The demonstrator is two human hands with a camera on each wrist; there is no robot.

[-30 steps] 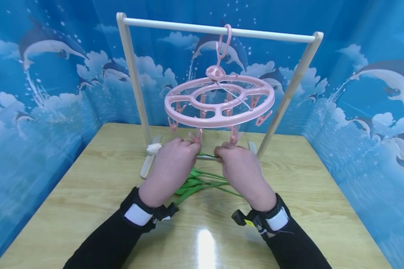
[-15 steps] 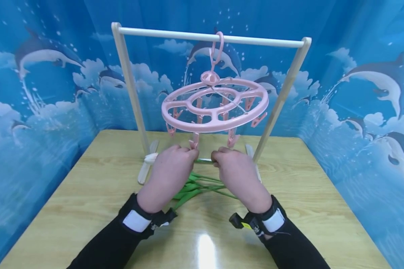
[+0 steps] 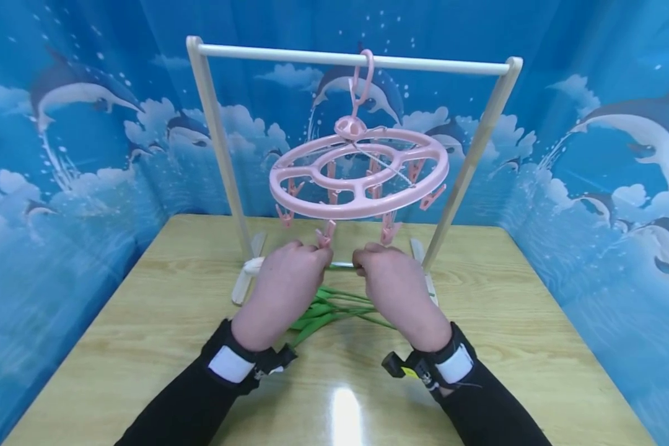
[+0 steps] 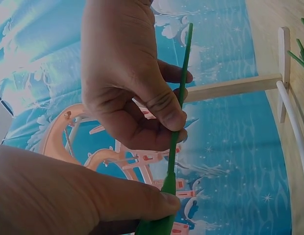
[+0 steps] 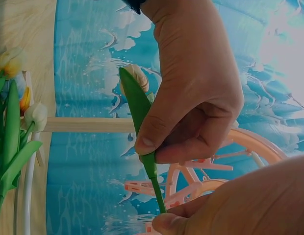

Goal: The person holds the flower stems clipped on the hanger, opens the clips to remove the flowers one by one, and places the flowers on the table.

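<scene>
Both hands hold one artificial white tulip sideways below a pink round clip hanger (image 3: 362,207). My left hand (image 3: 290,275) pinches it at the base of its leaf (image 5: 135,100); its white flower head (image 3: 253,266) shows beyond that hand. My right hand (image 3: 397,285) pinches the thin green stem (image 4: 188,51) further along, and the free stem end sticks out past its fingers. A pink clip (image 3: 326,234) hangs just above the left fingertips, and whether they touch cannot be told. Another clip (image 3: 389,230) hangs above the right hand.
The hanger's hook hangs from the top bar of a wooden rack (image 3: 290,54). Several more tulips lie on the wooden table (image 3: 145,322), their green leaves (image 3: 314,313) under the hands; white and yellow heads (image 5: 36,115) show in the right wrist view. A dolphin-printed curtain (image 3: 78,155) surrounds the table.
Both hands have come down slightly with the tulip, relative to the hanger and rack. The head view has shifted a little. Both grips stay the same.
</scene>
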